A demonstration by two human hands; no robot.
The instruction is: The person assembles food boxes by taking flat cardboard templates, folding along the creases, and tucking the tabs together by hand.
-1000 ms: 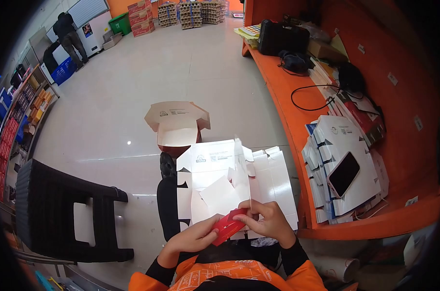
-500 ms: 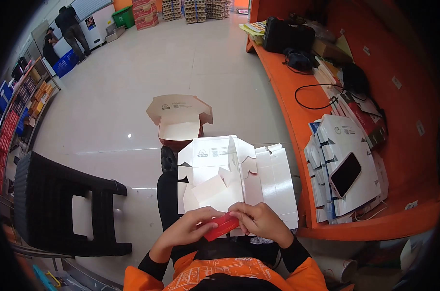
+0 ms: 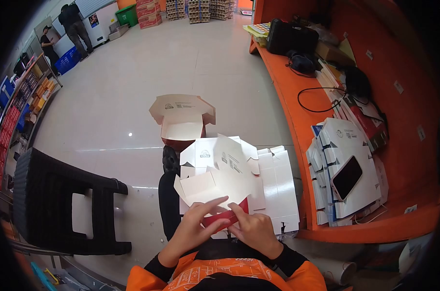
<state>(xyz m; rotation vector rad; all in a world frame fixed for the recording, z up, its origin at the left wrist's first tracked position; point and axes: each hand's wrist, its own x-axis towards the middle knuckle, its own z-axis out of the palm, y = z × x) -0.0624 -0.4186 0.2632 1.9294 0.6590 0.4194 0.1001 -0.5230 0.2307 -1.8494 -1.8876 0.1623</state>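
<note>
A partly folded cardboard box (image 3: 196, 187), white inside and red outside, rests over my lap with its printed flap tilted up. My left hand (image 3: 196, 227) grips the left part of its near red wall, thumb below and fingers over the edge. On the right part of that same wall, my right hand (image 3: 257, 230) pinches the cardboard between thumb and fingers. Beneath the box lie flat white box blanks (image 3: 278, 186), some with printing. Just ahead on the floor stands another folded box (image 3: 182, 131), its lid raised.
A black plastic stool (image 3: 69, 203) lies on its side at left. The orange shelf (image 3: 283, 99) on the right holds stacked box blanks (image 3: 339, 131), a phone (image 3: 347, 178), a black case (image 3: 291, 38) and a cable. Two people stand at the far left near a blue basket (image 3: 67, 60).
The box in my hands has tilted and opened out, showing more of its white inside and its printed flap. Both hands have shifted along the red wall.
</note>
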